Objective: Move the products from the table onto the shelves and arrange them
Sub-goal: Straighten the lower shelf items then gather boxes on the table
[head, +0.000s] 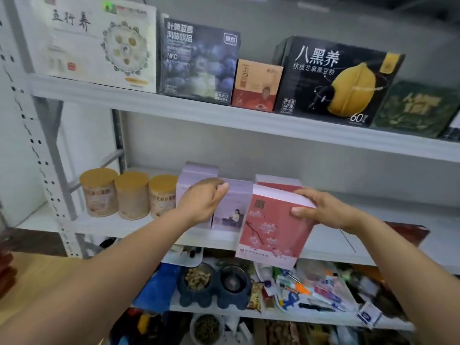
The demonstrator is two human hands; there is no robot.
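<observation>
Soft, rather dim light is falling evenly from above the pink box (271,225), casting no hard shadows. Up and left of it, the white box (99,41) is washing out pale. Above it, the black box (336,80) is catching a faint sheen. Motion blur is softening everything. Far left of the pink box the perforated post (37,145) is bowing with lens distortion, and below it the clutter (311,290) is smearing.

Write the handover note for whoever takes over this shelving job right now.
Left hand: grips the front lavender box by its top, on the middle shelf.
Right hand: grips the pink box, which hangs over the shelf's front edge.
Done: three jars at that shelf's left; top shelf holds a row of boxes.
Left: seat the pink box beside the lavender one, square the row. Table stock is not in view.
</observation>
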